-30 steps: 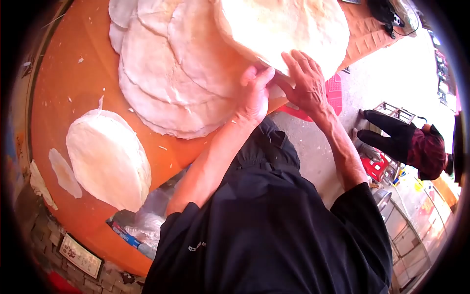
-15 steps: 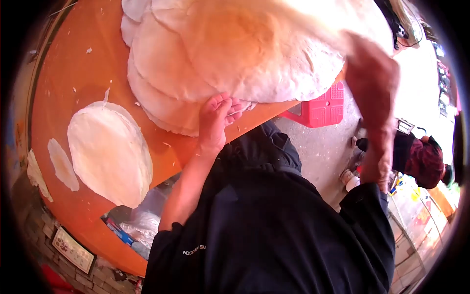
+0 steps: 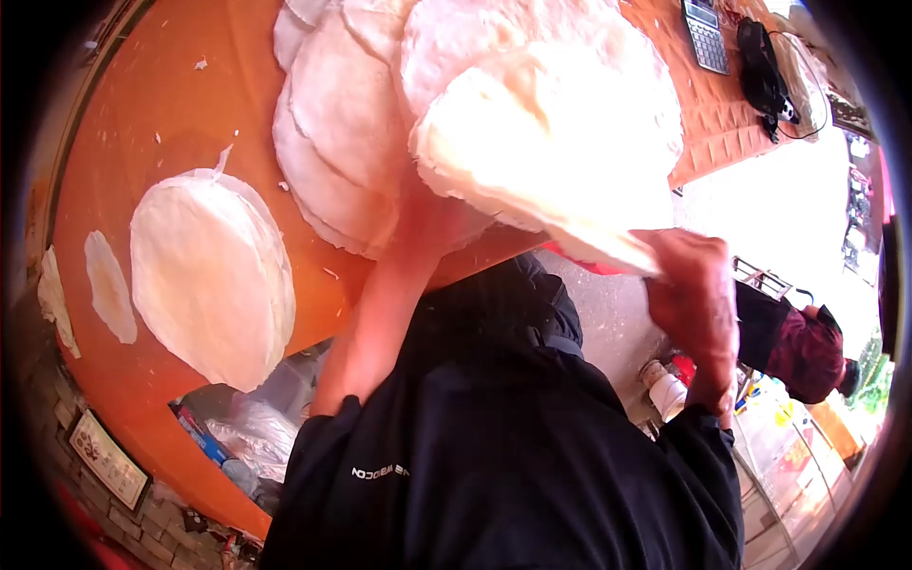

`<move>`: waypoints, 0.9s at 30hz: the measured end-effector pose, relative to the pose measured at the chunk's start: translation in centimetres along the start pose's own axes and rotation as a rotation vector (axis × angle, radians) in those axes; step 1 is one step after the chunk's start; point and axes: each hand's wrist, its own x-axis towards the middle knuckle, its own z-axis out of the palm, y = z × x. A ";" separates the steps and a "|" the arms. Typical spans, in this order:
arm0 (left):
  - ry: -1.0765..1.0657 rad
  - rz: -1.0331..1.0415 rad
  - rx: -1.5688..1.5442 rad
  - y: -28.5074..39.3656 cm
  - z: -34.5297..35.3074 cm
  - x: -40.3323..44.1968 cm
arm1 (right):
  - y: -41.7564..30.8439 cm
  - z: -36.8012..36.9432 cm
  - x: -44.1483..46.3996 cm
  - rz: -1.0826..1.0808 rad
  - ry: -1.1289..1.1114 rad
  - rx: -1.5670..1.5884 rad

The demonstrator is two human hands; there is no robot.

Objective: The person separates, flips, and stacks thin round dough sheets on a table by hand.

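A large, thin, pale flatbread (image 3: 532, 123) is lifted off the overlapping pile, its near end drawn to a narrow point. That end is pinched in my right hand (image 3: 695, 294), fingers closed, off the table's near edge. My left hand (image 3: 423, 217) is smeared by motion at the pile's near side; its fingers are hidden by the flatbread's edge, so its grip cannot be told. More round flatbreads (image 3: 332, 133) lie overlapped beneath and to the left. A separate oval stack of flatbreads (image 3: 211, 275) rests on the left of the orange table (image 3: 218, 114).
Bread scraps (image 3: 111, 287) lie at the table's left edge. A calculator (image 3: 705, 38) and a black pouch (image 3: 762, 71) are at the far right. Below the table edge sits a plastic bag (image 3: 256, 437). Another person (image 3: 798, 347) is off to the right.
My right hand has come down and towards me, pulling the flatbread's end with it. My left hand has slipped from plain sight to behind the flatbread's edge. The view has shifted slightly.
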 end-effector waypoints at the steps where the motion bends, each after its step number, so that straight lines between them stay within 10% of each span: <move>1: 0.005 0.013 0.015 0.0 0.2 0.4 | -0.1 -0.7 0.2 0.041 0.016 -0.019; 9: 0.134 0.061 0.136 -1.4 -4.6 4.5 | 2.2 -7.9 3.2 0.268 0.154 -0.219; 17: 0.273 -0.036 0.221 -1.3 -5.4 1.1 | 3.9 -13.7 4.6 0.040 0.468 -0.284; 27: 0.167 -0.083 0.216 -3.4 -4.7 -3.2 | 4.0 12.7 8.3 -0.072 -0.026 -0.281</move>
